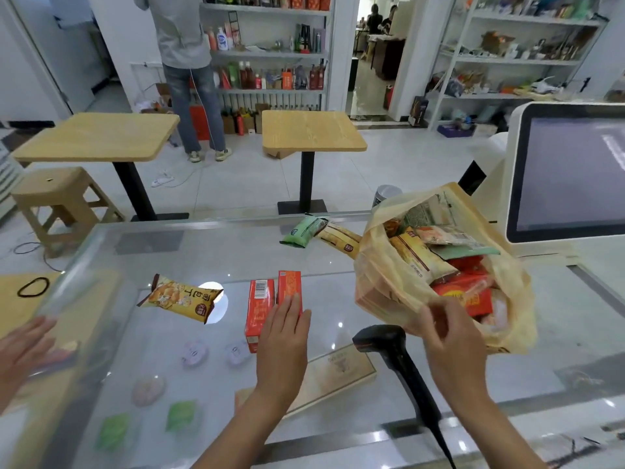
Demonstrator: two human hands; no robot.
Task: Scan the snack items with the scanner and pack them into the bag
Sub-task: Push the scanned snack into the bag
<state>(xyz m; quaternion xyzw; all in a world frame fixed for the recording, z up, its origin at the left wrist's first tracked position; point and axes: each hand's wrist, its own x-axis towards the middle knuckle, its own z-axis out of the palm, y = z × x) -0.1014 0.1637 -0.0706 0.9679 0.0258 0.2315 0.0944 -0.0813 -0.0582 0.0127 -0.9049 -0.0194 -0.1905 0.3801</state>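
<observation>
Glass makes the top of the counter (338,265) in front of me, and little round things lie under it. Nearest to me, the black scanner (395,357) rests on the glass between my two arms, and no hand holds it. My left hand (284,336) is flat with straight fingers, and its tips rest on two red boxes (258,309) that sit side by side. My right hand (453,343) is at the near edge of the bag (382,292) with bent fingers, but it is blurry, so I cannot tell if it pinches the plastic. That yellowish bag sits open on the counter to my right, full of snack packs. Left of the red boxes lies a yellow snack pack (181,299). Farther back, by the far edge of the glass, a green pack (301,233) and a tan pack (340,238) touch each other. A white screen (568,170) stands behind the bag. Past the counter are two wooden tables (101,133), shelves (270,52) of bottles, and a person (186,45) standing there.
</observation>
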